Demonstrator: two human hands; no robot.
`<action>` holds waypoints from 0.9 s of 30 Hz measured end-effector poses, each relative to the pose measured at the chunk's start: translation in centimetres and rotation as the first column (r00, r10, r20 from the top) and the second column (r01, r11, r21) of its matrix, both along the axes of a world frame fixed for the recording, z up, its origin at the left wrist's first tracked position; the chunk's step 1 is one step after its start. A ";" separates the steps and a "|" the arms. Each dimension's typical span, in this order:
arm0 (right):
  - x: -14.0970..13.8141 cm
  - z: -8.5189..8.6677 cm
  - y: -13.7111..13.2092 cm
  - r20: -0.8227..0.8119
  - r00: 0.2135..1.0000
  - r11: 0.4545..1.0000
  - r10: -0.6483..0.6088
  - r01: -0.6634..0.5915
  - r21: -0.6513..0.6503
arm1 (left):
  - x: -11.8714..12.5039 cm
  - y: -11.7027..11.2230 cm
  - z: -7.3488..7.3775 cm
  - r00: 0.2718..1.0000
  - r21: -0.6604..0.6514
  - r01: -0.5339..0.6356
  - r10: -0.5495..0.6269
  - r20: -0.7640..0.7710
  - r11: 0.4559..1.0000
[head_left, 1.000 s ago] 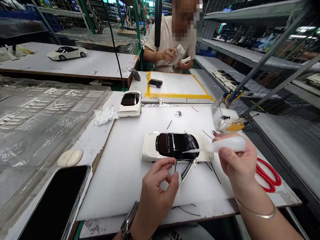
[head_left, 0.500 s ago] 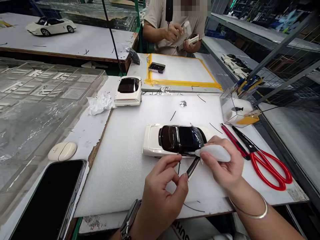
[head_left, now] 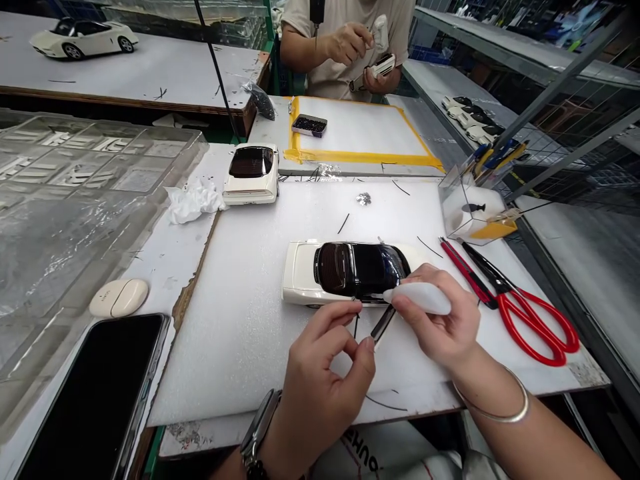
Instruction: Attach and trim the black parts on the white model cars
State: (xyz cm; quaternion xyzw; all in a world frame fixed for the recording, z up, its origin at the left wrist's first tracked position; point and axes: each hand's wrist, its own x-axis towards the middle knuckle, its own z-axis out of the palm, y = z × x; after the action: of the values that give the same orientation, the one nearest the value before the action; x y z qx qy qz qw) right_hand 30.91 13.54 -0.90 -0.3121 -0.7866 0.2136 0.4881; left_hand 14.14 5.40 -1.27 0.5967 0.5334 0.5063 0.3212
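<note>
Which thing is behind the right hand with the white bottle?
Behind the right hand and bottle is the white model car: part of its hood shows above the hand. Much of its front end is covered and cannot be seen.

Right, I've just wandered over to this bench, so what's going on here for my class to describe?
A person is working on a white model car on the bench. Their right hand holds a white squeeze bottle, its tip by the car's near side, near an open door. Their left hand holds a thin black strip between thumb and fingers. Red-handled scissors lie to the right. Across the bench, a co-worker handles white pieces.
</note>
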 end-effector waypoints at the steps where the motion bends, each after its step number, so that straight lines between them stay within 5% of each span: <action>1: 0.0 0.0 0.0 -0.002 1.000 1.000 0.001 -0.001 0.006 | 0.0 0.0 0.0 1.000 0.002 -0.002 0.002 -0.002 1.000; 21: -0.1 -0.1 0.0 -0.028 1.000 1.000 -0.008 0.009 0.010 | 0.0 0.1 0.3 1.000 -0.004 0.013 -0.013 0.008 1.000; 24: 0.1 -0.3 0.2 -0.093 0.994 0.998 -0.056 0.053 -0.039 | 0.0 0.0 0.3 1.000 -0.013 0.015 -0.015 0.001 1.000; 27: 0.6 0.4 0.8 -0.326 0.945 0.999 -0.027 0.014 -0.041 | -0.1 -0.1 0.2 1.000 -0.031 0.015 -0.014 0.002 0.999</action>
State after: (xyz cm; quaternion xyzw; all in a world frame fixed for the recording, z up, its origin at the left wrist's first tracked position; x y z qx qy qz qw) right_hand 31.55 14.29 -0.47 -0.2897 -0.6876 0.2723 0.6076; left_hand 14.07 5.28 -1.08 0.5950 0.5366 0.4960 0.3346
